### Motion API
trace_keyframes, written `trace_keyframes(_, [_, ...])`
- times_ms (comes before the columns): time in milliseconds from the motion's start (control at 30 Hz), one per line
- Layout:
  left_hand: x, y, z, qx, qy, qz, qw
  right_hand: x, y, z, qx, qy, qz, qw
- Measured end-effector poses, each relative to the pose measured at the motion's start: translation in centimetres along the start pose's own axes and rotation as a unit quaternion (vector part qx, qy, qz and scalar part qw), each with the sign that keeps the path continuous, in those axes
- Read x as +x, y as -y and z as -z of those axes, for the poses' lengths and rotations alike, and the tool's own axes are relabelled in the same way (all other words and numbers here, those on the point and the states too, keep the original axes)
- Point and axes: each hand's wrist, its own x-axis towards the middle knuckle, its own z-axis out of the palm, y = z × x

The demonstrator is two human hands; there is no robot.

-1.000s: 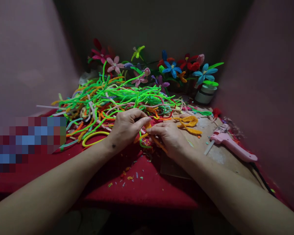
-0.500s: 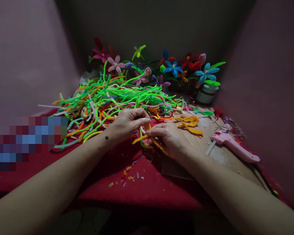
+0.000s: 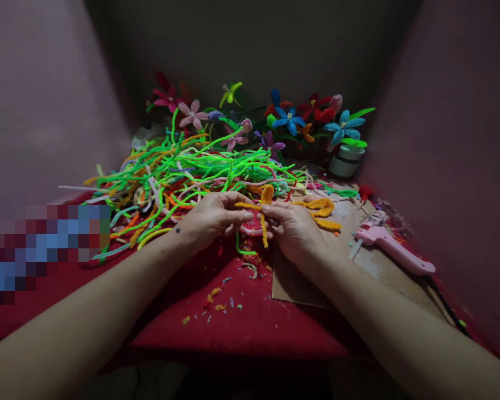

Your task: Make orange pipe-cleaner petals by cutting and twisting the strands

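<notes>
A looped orange pipe cleaner [image 3: 267, 194] is held up between my two hands, its loop upward and one end hanging down. My right hand [image 3: 294, 229] pinches it below the loop with thumb and finger. From there a strand stretches left to the fingers of my left hand [image 3: 210, 218], which are closed around it. Other shaped orange pipe cleaners [image 3: 325, 208] lie just past my right hand on a piece of cardboard [image 3: 302, 280]. Beneath my hands, a bent green pipe cleaner [image 3: 244, 252] rests on the red cloth [image 3: 250, 328].
A large tangle of coloured pipe cleaners [image 3: 191, 166] spreads behind my left hand. Finished fuzzy flowers [image 3: 289, 119] stand at the back, with a white jar [image 3: 345, 161] beside them. On the right lies a pink glue gun [image 3: 394, 244] with a black cord. Small clippings [image 3: 220, 306] litter the cloth.
The orange pipe cleaner has been turned, so its loop now points up and one strand reaches left. My hands have shifted slightly, and the whole view has moved a little.
</notes>
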Motion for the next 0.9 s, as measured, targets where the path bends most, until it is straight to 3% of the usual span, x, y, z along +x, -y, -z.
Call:
trace_keyframes(133, [-0.4, 0.0, -0.6, 0.015, -0.03, -0.03, 0.999, -0.4, 0.3, -0.3, -0.015, 0.039, -0.027, 0.999])
trace_keyframes(300, [-0.6, -0.4, -0.5, 0.043, -0.045, -0.031, 0.998, -0.8, 0.8, -0.6, -0.025, 0.032, -0.031, 0.999])
trace_keyframes(500, [-0.6, -0.2, -0.6, -0.089, 0.007, 0.023, 0.996, -0.3, 0.4, -0.2, -0.004, 0.02, 0.021, 1.0])
trace_keyframes(633, [-0.5, 0.4, -0.9, -0.093, 0.035, 0.025, 0.995, 0.2, -0.1, 0.0, -0.003, 0.023, 0.035, 0.999])
trace_keyframes(900, [-0.8, 0.0, -1.4, -0.021, -0.014, -0.024, 0.999, -0.5, 0.6, -0.1, -0.183, -0.021, 0.076, 0.98])
